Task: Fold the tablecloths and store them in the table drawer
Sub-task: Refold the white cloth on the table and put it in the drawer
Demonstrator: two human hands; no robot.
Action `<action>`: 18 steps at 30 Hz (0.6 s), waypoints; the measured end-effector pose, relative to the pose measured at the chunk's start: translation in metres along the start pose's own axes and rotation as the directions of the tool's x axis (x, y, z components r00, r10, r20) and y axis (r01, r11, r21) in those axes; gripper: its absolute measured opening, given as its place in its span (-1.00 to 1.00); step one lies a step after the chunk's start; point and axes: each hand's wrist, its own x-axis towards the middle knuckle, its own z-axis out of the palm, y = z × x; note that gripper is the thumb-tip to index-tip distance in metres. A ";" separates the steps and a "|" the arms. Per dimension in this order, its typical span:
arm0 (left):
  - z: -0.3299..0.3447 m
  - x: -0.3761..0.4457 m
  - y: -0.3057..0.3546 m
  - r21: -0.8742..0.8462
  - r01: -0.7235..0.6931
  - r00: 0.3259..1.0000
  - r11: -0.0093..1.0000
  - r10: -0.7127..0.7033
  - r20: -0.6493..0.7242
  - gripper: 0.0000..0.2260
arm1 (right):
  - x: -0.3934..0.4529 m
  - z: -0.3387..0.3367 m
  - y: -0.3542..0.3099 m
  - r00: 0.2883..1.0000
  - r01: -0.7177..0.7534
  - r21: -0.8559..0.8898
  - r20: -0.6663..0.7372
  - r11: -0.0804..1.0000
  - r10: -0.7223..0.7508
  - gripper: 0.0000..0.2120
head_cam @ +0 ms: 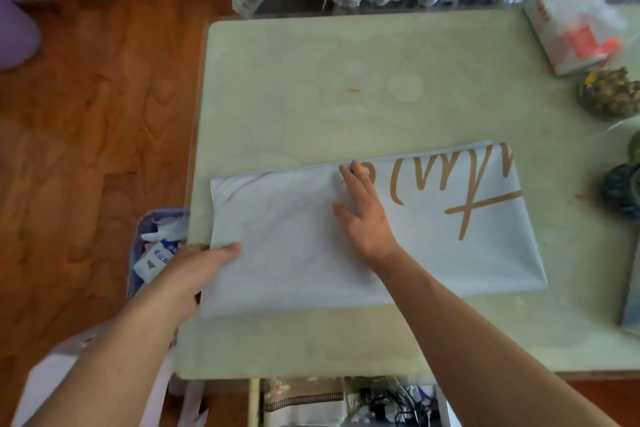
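Mid-fold: tablecloth (363, 236) lies on the table (311, 80) as a flat rectangle, likely one fold to go. Right hand (363, 211) presses flat at its middle, fingers spread. Left hand (197, 267) pinches the cloth's left edge, thumb on top. Next move probably needs that edge carried over the right hand's line. Open drawer (346, 402) sits below the near table edge.

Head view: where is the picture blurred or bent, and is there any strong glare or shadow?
Head view: the tissue pack at the far right is smeared by blur; the table edges bow from wide-angle distortion; light is soft and even, no glare, only faint shadow under the right hand on the tablecloth.
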 end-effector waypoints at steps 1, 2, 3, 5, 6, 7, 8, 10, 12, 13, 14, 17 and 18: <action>-0.005 -0.003 0.002 -0.076 0.028 0.997 0.997 -0.022 0.078 -0.82 | 0.001 -0.003 -0.005 0.999 -0.024 0.036 0.023 0.999 0.024 -0.42; -0.010 -0.006 0.003 -0.118 0.047 0.990 0.992 -0.031 0.134 -0.83 | 0.001 -0.006 -0.010 0.998 -0.048 0.060 0.049 0.997 0.045 -0.42; -0.012 -0.009 0.003 -0.127 0.045 0.986 0.991 -0.024 0.165 -0.83 | -0.001 -0.009 -0.014 0.995 -0.065 0.060 0.077 0.996 0.060 -0.41; -0.014 -0.009 0.003 -0.085 0.010 0.988 0.996 0.003 0.154 -0.81 | -0.011 -0.012 -0.016 0.992 -0.048 -0.047 0.117 0.998 0.053 -0.38; -0.014 -0.008 0.004 -0.053 -0.006 0.991 0.999 0.013 0.137 -0.81 | -0.017 -0.012 -0.014 0.990 -0.032 -0.139 0.131 0.990 0.051 -0.36; -0.014 -0.007 0.005 -0.019 -0.014 0.993 1.000 0.016 0.119 -0.81 | -0.023 -0.011 -0.012 0.988 -0.021 -0.226 0.143 0.974 0.055 -0.33; -0.014 -0.005 0.006 0.020 -0.018 0.994 1.000 0.016 0.110 -0.80 | -0.028 -0.010 -0.008 0.987 -0.019 -0.290 0.147 0.957 0.065 -0.30; -0.013 0.000 0.007 0.096 -0.027 0.995 0.995 0.018 0.093 -0.73 | -0.029 -0.007 -0.002 0.992 -0.018 -0.354 0.108 0.935 0.060 -0.27; -0.013 0.007 0.005 0.094 -0.011 0.997 0.995 0.004 0.082 -0.65 | -0.024 -0.004 -0.003 0.996 -0.026 -0.344 0.069 0.939 0.053 -0.25; -0.012 0.008 0.004 0.061 0.010 0.996 0.998 -0.015 0.083 -0.63 | -0.021 -0.004 -0.005 0.998 -0.024 -0.324 0.053 0.946 0.043 -0.25; -0.010 0.008 0.004 0.027 0.026 0.996 0.999 -0.028 0.085 -0.63 | -0.018 -0.003 -0.005 0.999 -0.021 -0.303 0.036 0.953 0.034 -0.25; -0.005 0.004 0.001 -0.026 0.007 0.996 1.000 -0.005 0.093 -0.70 | -0.012 0.001 -0.003 0.999 -0.034 -0.254 0.005 0.966 0.037 -0.26; -0.003 0.002 -0.001 -0.030 -0.028 0.996 0.999 0.030 0.082 -0.76 | -0.008 0.000 -0.005 0.999 -0.053 -0.199 0.000 0.979 0.054 -0.27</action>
